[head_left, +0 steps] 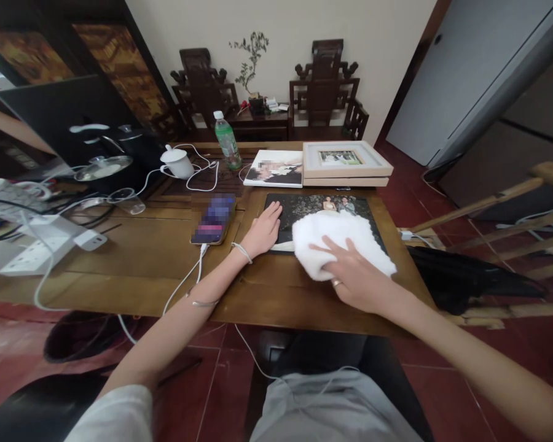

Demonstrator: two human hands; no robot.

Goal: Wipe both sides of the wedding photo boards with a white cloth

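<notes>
Bare wooden table [133, 258] lies open in front of the phone [214, 219], crossed only by its white charging cable [184, 279]. Behind, a white cup [177, 162], green bottle [227, 141] and stacked picture frames [345, 162] crowd the far edge, leaving narrow gaps between

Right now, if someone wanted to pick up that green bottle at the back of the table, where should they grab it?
Probably around the middle of the green bottle, from the near side. It stands upright with its white cap on top, its round body is narrow enough to wrap, and the white cup and cables lie to its left, apart from it. The left hand is the closer one; the right hand rests on the white cloth.
</notes>
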